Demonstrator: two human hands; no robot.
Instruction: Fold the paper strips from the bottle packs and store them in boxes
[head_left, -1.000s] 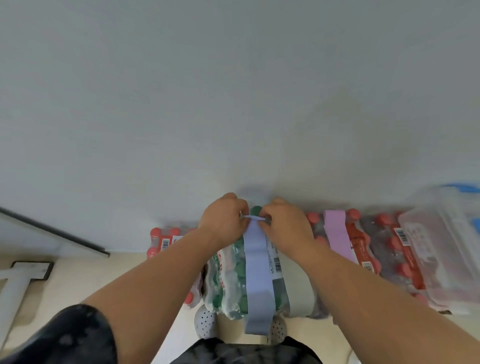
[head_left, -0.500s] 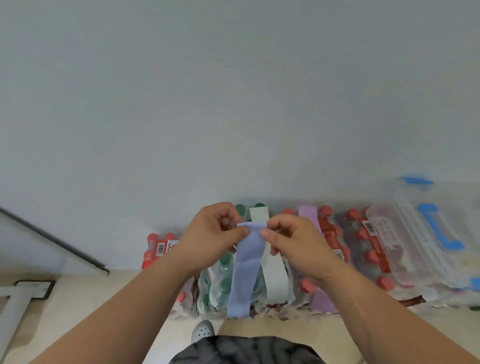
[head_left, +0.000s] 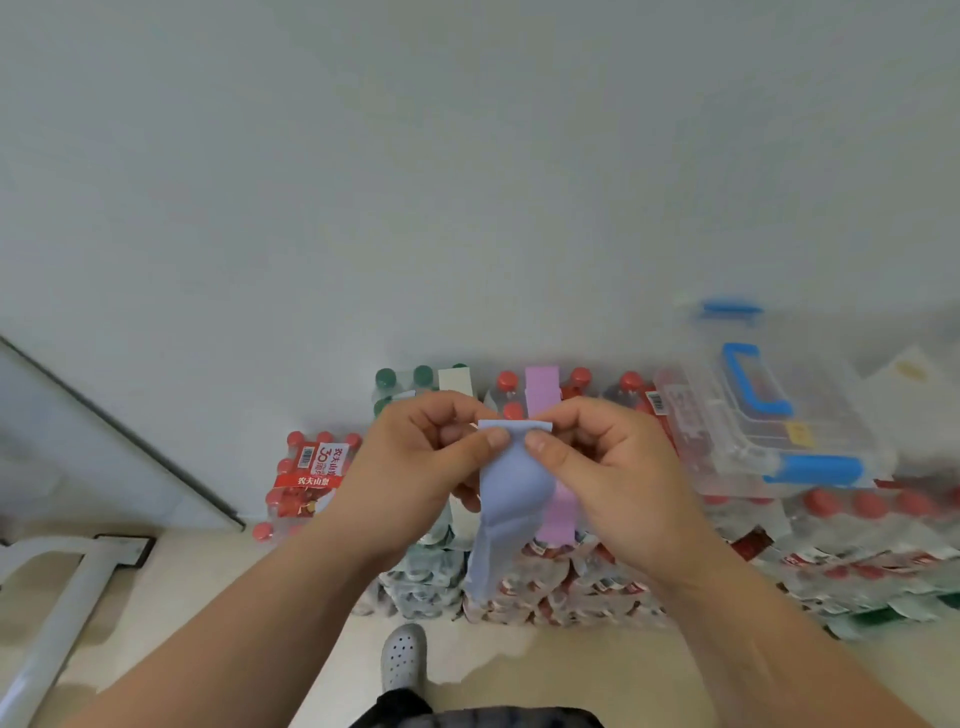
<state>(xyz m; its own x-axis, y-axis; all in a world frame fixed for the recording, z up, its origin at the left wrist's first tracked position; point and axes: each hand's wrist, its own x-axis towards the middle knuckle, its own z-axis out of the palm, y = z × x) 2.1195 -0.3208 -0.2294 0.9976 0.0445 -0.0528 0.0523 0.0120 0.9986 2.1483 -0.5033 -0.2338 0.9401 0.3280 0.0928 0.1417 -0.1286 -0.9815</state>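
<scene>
A light blue paper strip (head_left: 511, 483) hangs in the air in front of me, bowed outward below its top edge. My left hand (head_left: 421, 462) pinches the strip's top left corner between thumb and fingers. My right hand (head_left: 602, 462) pinches the top right corner. Behind my hands stand shrink-wrapped bottle packs (head_left: 571, 571) against the wall. A pale white-green strip (head_left: 454, 382) lies over the green-capped pack and a lilac strip (head_left: 543, 384) over a red-capped pack. A clear plastic box with blue handle and latches (head_left: 769, 421) sits on the packs at the right.
A smaller red-capped pack (head_left: 309, 480) stands on the floor to the left. A white metal frame (head_left: 57, 587) lies on the beige floor at far left. My grey perforated shoe (head_left: 404, 657) is just before the packs. The grey wall fills the upper view.
Both hands lifted the blue strip off the green-capped pack and raised it toward me. Its lower part now hangs free and bows. The view shifted, showing more of the clear box.
</scene>
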